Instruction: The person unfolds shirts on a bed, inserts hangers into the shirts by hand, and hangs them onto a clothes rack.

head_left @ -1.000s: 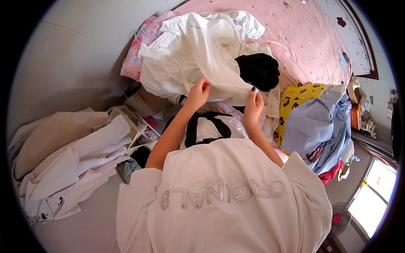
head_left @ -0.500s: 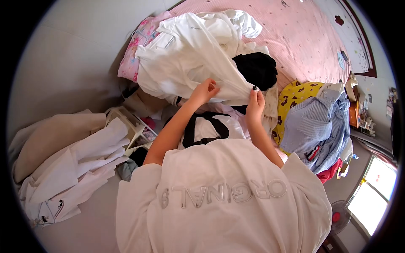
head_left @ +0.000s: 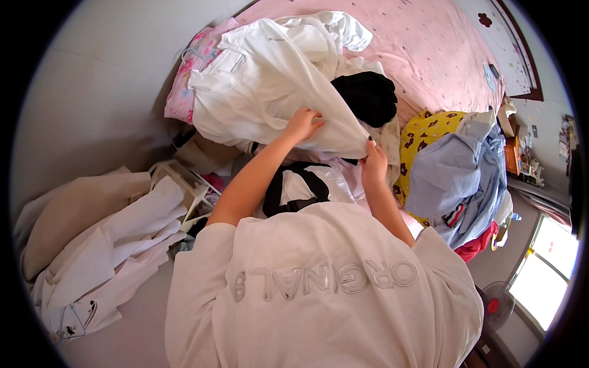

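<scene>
A white garment (head_left: 257, 80) with a small dark logo lies spread over the clothes pile on the bed. One long part of it, a sleeve or a leg, stretches towards me; I cannot tell which. My left hand (head_left: 303, 124) rests on its near side, fingers apart. At the right end of that part, my right hand (head_left: 374, 164) pinches the cloth's edge between thumb and fingers. Just beyond the stretched cloth sits a bunched black cloth (head_left: 366, 98). Below both hands is a white item with black straps (head_left: 299, 189), partly covered.
Pink bedding (head_left: 423, 49) stretches behind the pile. To the right lie a yellow patterned cloth (head_left: 416, 144) and a blue striped shirt (head_left: 448, 175). Pale clothes (head_left: 110, 230) hang at the left beside a white rack (head_left: 187, 187). A fan (head_left: 496, 306) stands near the window.
My left hand has shifted slightly and its fingers have straightened over the cloth. My right hand has moved down a little, still pinching the garment's edge. The view has tilted slightly.
</scene>
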